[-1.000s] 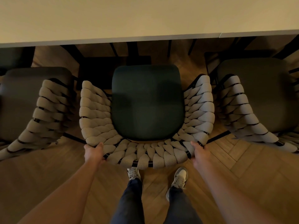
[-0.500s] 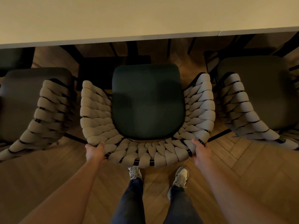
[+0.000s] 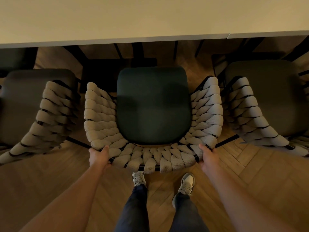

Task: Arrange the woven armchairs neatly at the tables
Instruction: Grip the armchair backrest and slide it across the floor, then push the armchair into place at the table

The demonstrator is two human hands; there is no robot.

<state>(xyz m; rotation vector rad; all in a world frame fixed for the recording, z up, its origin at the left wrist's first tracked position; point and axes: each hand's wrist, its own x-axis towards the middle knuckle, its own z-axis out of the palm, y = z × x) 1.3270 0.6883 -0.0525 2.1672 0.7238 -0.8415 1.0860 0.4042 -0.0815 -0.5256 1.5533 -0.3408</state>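
The woven armchair sits in the middle of the frame, facing the surface. The left hand and right hand each grip its back rim.

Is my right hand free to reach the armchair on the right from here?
Probably not yet: the right hand grips the middle armchair's back rim. Once let go, the right armchair stands close, with only bare floor between.
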